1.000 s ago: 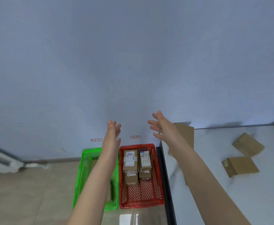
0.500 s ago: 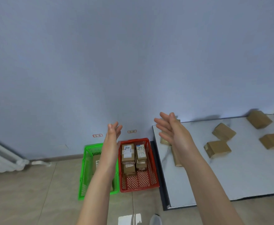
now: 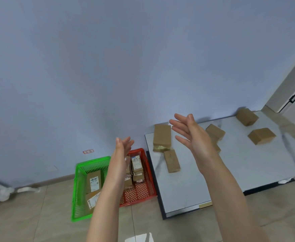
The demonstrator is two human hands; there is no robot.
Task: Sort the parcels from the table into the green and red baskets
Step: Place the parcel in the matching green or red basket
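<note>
In the last second the view drew back and turned to the table (image 3: 230, 172) at 4 o'clock; the left hand (image 3: 123, 147) and right hand (image 3: 194, 137) stay raised, fingers straight, holding nothing; at least 5 brown parcels (image 3: 261, 136) lie on the table, others already in the green basket (image 3: 78, 172) and red basket (image 3: 149, 175) at 7 o'clock; probably a next pick is coming.

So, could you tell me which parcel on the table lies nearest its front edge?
The slim parcel, just in front of the big parcel near the red basket; the others sit farther back.
</note>
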